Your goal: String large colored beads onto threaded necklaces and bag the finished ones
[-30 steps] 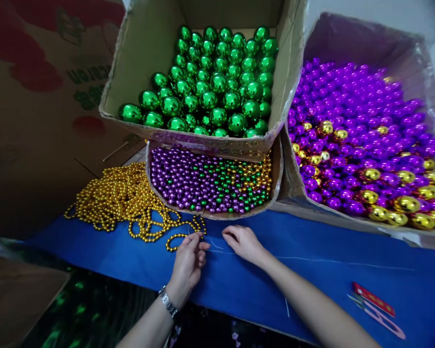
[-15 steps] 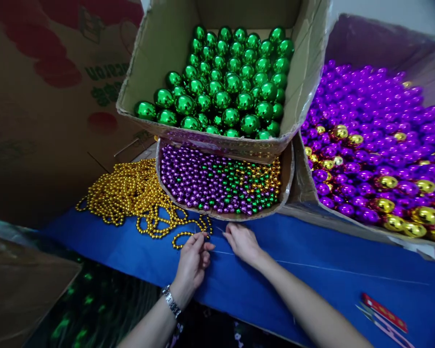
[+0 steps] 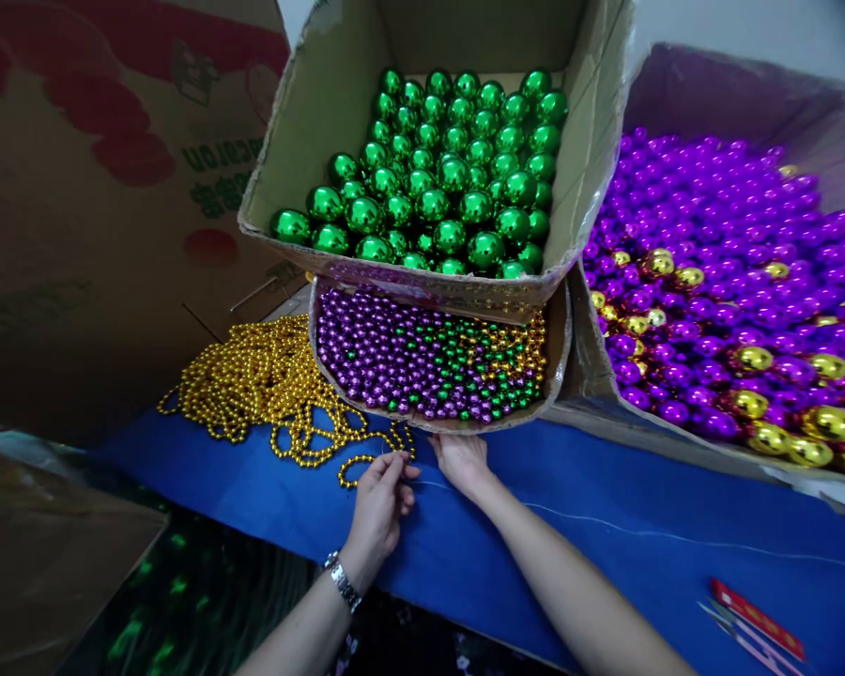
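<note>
My left hand (image 3: 382, 502), wearing a metal watch (image 3: 342, 582) on the wrist, pinches a thin white thread (image 3: 598, 523) that trails away to the right over the blue cloth. Just beyond its fingertips lies the loose end of a gold bead string (image 3: 352, 467). My right hand (image 3: 463, 462) is closed, its fingertips close under the front rim of a small box (image 3: 440, 424) of little purple, green and gold beads (image 3: 380, 361). Whatever those fingers hold is too small to make out.
A cardboard box (image 3: 257, 202) of large green balls (image 3: 433, 205) stands above the small box. Another box (image 3: 666, 437) on the right holds purple and gold beads. Gold bead strings (image 3: 253, 376) are heaped at left. A red tool (image 3: 757, 620) lies on the blue cloth (image 3: 253, 488), lower right.
My right hand has moved up toward the small box's front rim. My left hand keeps its pinch in nearly the same place. The thread now lies in a looser curve. The view has shifted slightly.
</note>
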A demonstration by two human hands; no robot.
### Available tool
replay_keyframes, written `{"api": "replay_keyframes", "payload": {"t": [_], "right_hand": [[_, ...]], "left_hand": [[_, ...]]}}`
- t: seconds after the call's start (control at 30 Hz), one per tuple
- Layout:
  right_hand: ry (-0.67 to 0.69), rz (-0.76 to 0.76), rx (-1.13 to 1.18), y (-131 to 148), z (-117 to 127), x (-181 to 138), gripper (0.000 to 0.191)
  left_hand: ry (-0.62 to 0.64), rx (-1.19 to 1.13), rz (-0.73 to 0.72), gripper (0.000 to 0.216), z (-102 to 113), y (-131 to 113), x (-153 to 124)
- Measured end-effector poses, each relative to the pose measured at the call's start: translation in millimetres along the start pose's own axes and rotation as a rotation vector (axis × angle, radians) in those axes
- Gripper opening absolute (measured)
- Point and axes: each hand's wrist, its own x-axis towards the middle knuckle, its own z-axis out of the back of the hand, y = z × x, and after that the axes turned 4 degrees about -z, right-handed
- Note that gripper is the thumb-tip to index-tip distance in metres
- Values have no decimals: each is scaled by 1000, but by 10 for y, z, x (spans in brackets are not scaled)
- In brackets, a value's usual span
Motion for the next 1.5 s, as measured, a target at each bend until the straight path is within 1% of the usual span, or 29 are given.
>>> {"api": "replay_keyframes", "payload": {"t": [0.2, 0.33, 0.43, 0.47, 0.5, 0.53, 0.6, 0.63, 0.67, 0.7, 0.73, 0.77, 0.83, 0.9, 0.93, 1.0, 1.07, 1.1, 1.13, 1.17, 1.23, 1.27, 1.3, 1.33, 1.37, 1.4, 1.43, 1.47, 1.5], "right_hand": [[-39, -9, -23, -44, -68, -100, 29], [-73, 26, -35, -98, -119, -118, 27], [-89, 64, -47, -122, -122, -129, 26], [-101, 77, -53, -129, -113, -155, 25], [-117, 93, -59, -137, -97, -196, 24], [-135, 112, -63, -146, -73, -253, 21], [-178, 161, -67, -171, 0, -409, 16], [-201, 190, -67, -186, 51, -501, 15], [-223, 221, -67, -205, 111, -597, 16], [-246, 251, -67, -228, 179, -694, 18], [-267, 279, -69, -257, 254, -789, 20], [-289, 302, -71, -295, 334, -880, 21], [-326, 332, -75, -400, 497, -1046, 24], [-372, 343, -70, -548, 655, -1191, 26], [-408, 344, -59, -632, 727, -1258, 27], [-482, 336, -11, -804, 849, -1387, 26], [-497, 294, 77, -949, 927, -1513, 25], [-462, 259, 144, -1002, 943, -1573, 24], [-398, 220, 238, -1039, 940, -1631, 23], [-305, 176, 374, -1058, 919, -1683, 21], [-76, 74, 776, -1047, 828, -1763, 18], [20, 21, 1013, -1020, 766, -1787, 18], [79, -28, 1244, -984, 701, -1799, 20], [86, -61, 1433, -943, 639, -1797, 24], [57, -76, 1562, -900, 585, -1784, 28], [3, -77, 1620, -860, 543, -1761, 32], [-51, -69, 1603, -825, 513, -1731, 34], [-103, -50, 1514, -798, 494, -1697, 35], [-153, -24, 1370, -778, 484, -1663, 35]], "left_hand": [[25, 54, -34, 34, 35, 30, -47], [42, 134, -58, 32, 62, 47, -73], [33, 208, -86, 32, 93, 1, -115], [19, 239, -117, 32, 104, -31, -142], [-5, 288, -186, 32, 110, -70, -179], [-34, 353, -290, 33, 107, -116, -224], [-60, 506, -558, 35, 56, -216, -330], [-29, 572, -675, 35, 3, -268, -384], [35, 616, -747, 33, -70, -316, -434], [125, 628, -757, 31, -159, -361, -475], [230, 622, -726, 29, -261, -399, -507], [337, 603, -663, 27, -369, -429, -529], [534, 531, -480, 27, -579, -465, -545], [681, 457, -319, 28, -749, -475, -540], [728, 446, -289, 27, -813, -477, -535], [778, 497, -343, 25, -900, -484, -526], [807, 597, -459, 24, -948, -506, -523], [820, 641, -505, 23, -964, -520, -523], [829, 674, -537, 23, -977, -532, -521], [836, 695, -557, 23, -988, -538, -519], [837, 700, -576, 21, -1007, -519, -513], [826, 682, -565, 21, -1013, -491, -510], [806, 653, -535, 20, -1016, -452, -509], [777, 618, -495, 21, -1016, -407, -510], [742, 586, -457, 21, -1012, -359, -514], [707, 565, -430, 22, -1004, -313, -521], [683, 558, -420, 22, -995, -274, -531], [670, 563, -429, 22, -984, -245, -542], [665, 570, -449, 22, -974, -225, -554]]}}
